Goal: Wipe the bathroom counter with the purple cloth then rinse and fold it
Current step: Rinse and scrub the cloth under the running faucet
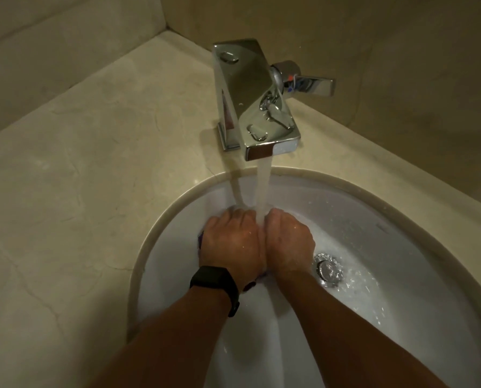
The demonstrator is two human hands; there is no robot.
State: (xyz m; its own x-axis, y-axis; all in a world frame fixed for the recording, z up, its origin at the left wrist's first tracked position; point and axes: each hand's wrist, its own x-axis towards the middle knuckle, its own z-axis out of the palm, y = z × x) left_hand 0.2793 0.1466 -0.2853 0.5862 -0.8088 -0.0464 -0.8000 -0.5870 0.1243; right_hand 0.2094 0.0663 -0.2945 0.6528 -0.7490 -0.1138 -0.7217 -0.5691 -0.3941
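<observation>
Purple cloth [201, 238]: sliver showing, rest hidden, bunched in sink [401, 208] under tap [250, 102] stream [263, 186]. Hands: left hand [231, 242], right hand [288, 242], curled side by side, gripping cloth. Step: rinse. Next, by judgement: wring, close tap, fold on worktop [94, 163] left of sink.

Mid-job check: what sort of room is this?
Most likely a bathroom: a white basin set into a beige stone counter, a chrome tap running, and the left hand and right hand gripping the cloth under the stream.
</observation>
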